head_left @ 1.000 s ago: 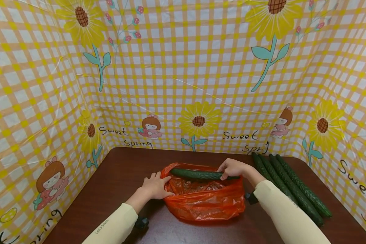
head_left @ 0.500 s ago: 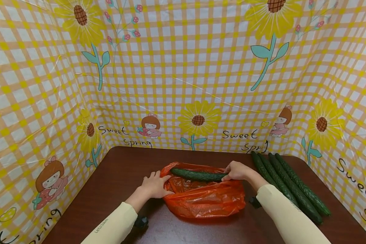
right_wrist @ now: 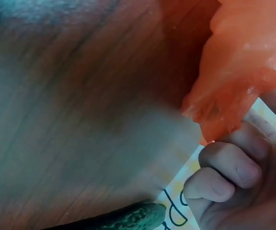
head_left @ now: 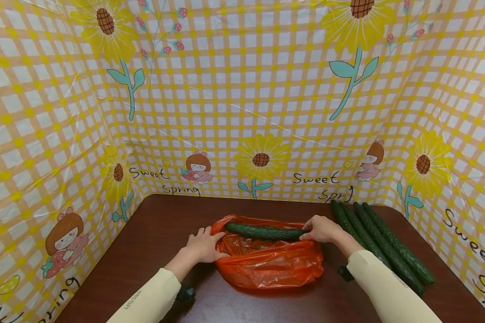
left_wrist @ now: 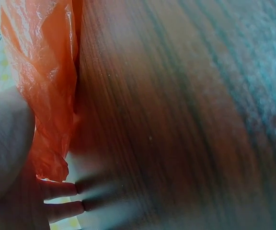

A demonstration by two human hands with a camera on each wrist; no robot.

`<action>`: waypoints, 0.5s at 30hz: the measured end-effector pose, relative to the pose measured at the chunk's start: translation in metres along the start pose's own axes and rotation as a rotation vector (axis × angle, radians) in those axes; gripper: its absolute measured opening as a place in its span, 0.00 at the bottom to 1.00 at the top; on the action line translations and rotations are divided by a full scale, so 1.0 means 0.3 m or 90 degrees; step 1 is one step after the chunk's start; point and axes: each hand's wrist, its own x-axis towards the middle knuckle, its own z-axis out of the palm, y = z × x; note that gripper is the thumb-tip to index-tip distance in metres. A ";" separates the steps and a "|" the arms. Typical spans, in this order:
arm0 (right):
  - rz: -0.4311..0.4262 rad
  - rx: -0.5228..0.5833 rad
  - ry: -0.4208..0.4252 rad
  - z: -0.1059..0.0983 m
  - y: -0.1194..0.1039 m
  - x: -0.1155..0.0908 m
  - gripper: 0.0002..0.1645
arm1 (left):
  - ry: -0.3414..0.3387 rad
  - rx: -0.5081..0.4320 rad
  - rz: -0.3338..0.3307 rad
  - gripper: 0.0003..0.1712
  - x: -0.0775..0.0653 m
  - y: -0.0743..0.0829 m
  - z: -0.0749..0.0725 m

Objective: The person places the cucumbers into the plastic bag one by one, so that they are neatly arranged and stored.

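Observation:
An orange-red plastic bag (head_left: 271, 271) lies on the table with its mouth spread upward. One long dark-green cucumber (head_left: 262, 232) stretches across the mouth, against the back rim. My left hand (head_left: 202, 246) holds the bag's left rim between thumb and index finger; in the left wrist view two straight fingers (left_wrist: 61, 211) reach past the plastic bag (left_wrist: 51, 76). At the right rim, my right hand (head_left: 323, 229) grips the bag and covers the cucumber's right end. The right wrist view has its outer fingers (right_wrist: 234, 165) curled beside the plastic bag (right_wrist: 248, 62).
Several cucumbers (head_left: 384, 242) lie side by side, slanting along the right of the brown table (head_left: 165, 215); one cucumber (right_wrist: 138, 218) tip shows low in the right wrist view. A checked sunflower cloth (head_left: 210, 112) walls off the back and both sides.
My right hand has slid right along the cucumber, from holding it short of its end to the bag's right rim. The left hand stays at the left rim.

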 end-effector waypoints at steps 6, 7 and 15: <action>-0.010 -0.013 0.020 0.011 0.004 -0.012 0.26 | -0.009 -0.014 0.002 0.47 -0.001 -0.007 -0.001; -0.007 -0.012 0.024 0.012 0.002 -0.014 0.26 | -0.008 -0.014 0.003 0.47 0.000 -0.008 -0.002; 0.018 -0.020 0.077 0.026 0.006 -0.014 0.28 | -0.012 -0.012 -0.003 0.45 0.001 -0.004 -0.009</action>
